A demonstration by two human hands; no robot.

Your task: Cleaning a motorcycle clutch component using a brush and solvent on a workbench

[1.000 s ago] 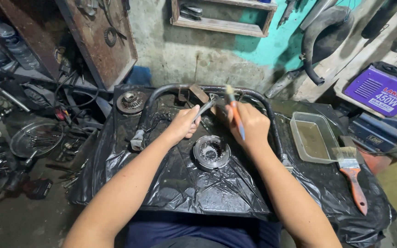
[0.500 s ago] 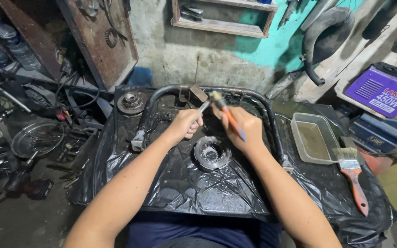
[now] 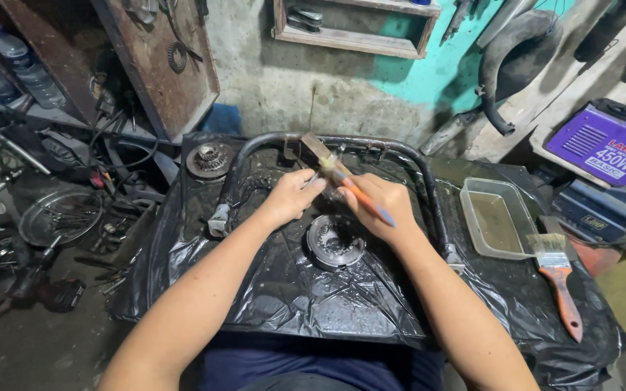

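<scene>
We pinch a small metal part point(image 3: 318, 181) in our left hand point(image 3: 290, 197) above the round plate point(image 3: 335, 240); it looks light, stiff and greasy, so grip its edges. Our right hand point(image 3: 382, 206) clamps a brush point(image 3: 342, 177). A tray point(image 3: 498, 217) sits nearby.

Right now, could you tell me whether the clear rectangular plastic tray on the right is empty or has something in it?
Not empty: the clear rectangular plastic tray holds a shallow layer of murky brownish liquid across its bottom, sitting upright on the black plastic sheet.
</scene>
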